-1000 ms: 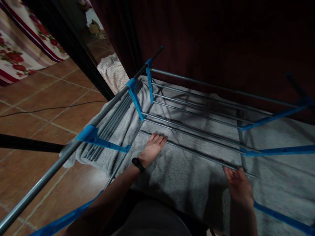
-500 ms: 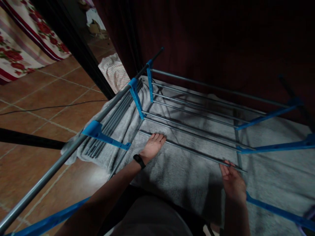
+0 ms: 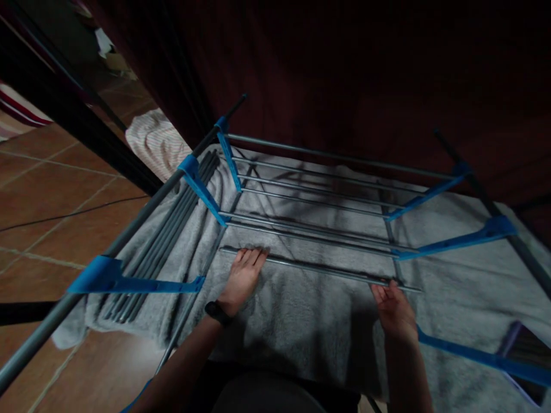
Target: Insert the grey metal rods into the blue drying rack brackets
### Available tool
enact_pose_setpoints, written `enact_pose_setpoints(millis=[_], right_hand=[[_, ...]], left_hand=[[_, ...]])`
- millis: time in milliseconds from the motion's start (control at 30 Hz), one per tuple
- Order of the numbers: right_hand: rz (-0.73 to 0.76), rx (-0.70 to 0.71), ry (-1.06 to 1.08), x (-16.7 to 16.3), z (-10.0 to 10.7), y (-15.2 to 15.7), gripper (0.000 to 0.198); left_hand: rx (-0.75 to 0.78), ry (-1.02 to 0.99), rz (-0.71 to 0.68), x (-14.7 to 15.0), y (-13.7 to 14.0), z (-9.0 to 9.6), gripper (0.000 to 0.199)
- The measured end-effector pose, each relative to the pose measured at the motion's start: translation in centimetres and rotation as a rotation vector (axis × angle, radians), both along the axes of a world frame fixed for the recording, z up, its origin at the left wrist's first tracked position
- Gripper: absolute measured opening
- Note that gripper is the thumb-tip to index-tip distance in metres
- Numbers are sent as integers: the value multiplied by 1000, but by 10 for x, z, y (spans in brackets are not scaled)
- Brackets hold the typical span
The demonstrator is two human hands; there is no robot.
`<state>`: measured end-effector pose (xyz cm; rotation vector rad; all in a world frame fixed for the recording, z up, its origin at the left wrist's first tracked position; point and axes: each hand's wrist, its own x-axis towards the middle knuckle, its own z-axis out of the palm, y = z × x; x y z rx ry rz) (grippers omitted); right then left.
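A loose grey metal tube [image 3: 318, 267] lies across the front of a partly built rack with blue plastic brackets. My left hand [image 3: 246, 274], a black band on its wrist, has its fingers closed over the tube near the left end. Near the right end, my right hand [image 3: 394, 307] pinches the same tube between thumb and fingers. Beyond it, several parallel grey bars [image 3: 310, 235] join the left brackets [image 3: 204, 192] to the right brackets [image 3: 456, 238]. Close by my left hand is the tip of a front left bracket [image 3: 150, 284]; the tube's left end sits apart from it.
A bundle of spare grey tubes [image 3: 167, 241] lies on the grey blanket [image 3: 310, 327] at the left. A dark device with a purple edge [image 3: 527, 355] rests at the lower right. Behind hangs a dark red curtain [image 3: 344, 74]. A thin cable [image 3: 73, 213] crosses the tiled floor.
The view has turned to the right, so the rack appears shifted left and the purple-edged device shows more. Both hands keep hold of the tube, which stays in front of the rack's bars.
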<state>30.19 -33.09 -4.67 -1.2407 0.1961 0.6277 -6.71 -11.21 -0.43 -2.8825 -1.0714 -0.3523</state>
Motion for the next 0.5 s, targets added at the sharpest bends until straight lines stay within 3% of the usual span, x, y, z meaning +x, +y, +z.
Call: enact_pose_setpoints(millis=[367, 500], right_hand=[[44, 130, -10, -21, 11, 25, 23], [44, 162, -3, -20, 10, 26, 25]], left_hand=[[-57, -183, 147, -29, 9, -5, 31], [-24, -244, 341, -34, 4, -1, 28]])
